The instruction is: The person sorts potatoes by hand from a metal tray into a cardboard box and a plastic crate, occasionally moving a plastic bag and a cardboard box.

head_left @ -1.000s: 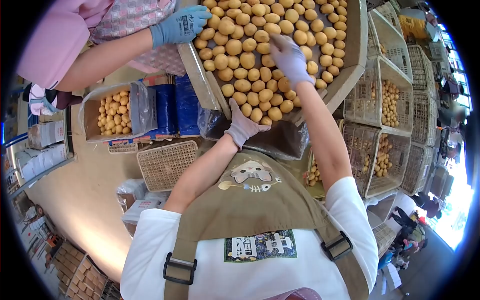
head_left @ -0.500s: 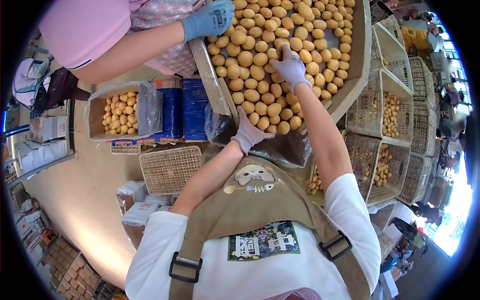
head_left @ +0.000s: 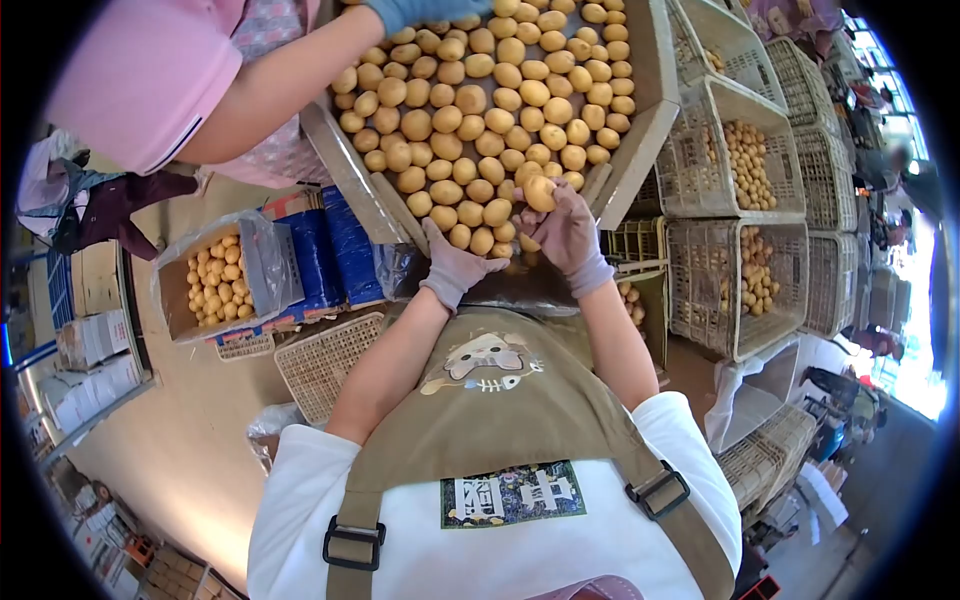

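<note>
yellow fruit, small, round, firm-looking and likely light but bruisable, is pinched at its sides by the gloved right hand over the near corner of the tray; left hand lies fingers-together on the heaped fruit, a co-worker's arm opposite.

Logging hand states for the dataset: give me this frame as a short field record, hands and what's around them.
right hand: fingers shut on one fruit at the near edge of the pile
left hand: at pile's near edge, grip unclear
tray: holds the pile
co-worker's glove: blue, at pile's far side
baskets: right, some with fruit
box: left, fruit inside
</note>
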Motion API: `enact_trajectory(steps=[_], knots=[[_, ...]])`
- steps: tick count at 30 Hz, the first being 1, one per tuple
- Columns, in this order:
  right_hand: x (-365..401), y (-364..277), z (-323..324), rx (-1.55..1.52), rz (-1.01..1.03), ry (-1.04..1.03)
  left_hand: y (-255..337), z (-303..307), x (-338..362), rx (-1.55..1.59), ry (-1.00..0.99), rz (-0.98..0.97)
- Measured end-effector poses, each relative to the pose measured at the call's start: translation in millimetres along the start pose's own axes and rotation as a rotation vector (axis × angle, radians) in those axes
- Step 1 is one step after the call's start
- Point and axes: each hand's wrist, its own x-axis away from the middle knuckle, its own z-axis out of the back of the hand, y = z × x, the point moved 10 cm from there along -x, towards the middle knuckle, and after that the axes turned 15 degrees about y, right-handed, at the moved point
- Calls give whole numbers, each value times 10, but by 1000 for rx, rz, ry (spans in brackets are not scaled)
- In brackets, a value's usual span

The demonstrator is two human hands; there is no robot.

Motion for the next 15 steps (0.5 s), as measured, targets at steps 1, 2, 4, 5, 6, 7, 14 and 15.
enact_trajectory(steps=[1, 2, 4, 5, 6, 7, 14, 15], knots=[[52, -26, 26, 6, 33, 7, -1, -23, 37, -4, 27, 0], [103, -50, 27, 12, 63, 13, 31, -15, 25, -40, 24, -43], [221, -102, -40, -7, 85, -24, 33, 16, 11, -26, 21, -26], [267, -124, -59, 14, 88, 19, 28, 26, 9, -17, 19, -20], [300, -137, -78, 35, 91, 61, 21, 50, -11, -5, 41, -12], [320, -137, -64, 57, 93, 102, 18, 68, -34, 8, 63, -5], [285, -106, 217, 294, 142, 105, 36, 62, -60, -56, 33, -37], [282, -95, 218, 245, 110, 92, 25, 45, -44, -44, 19, -31]])
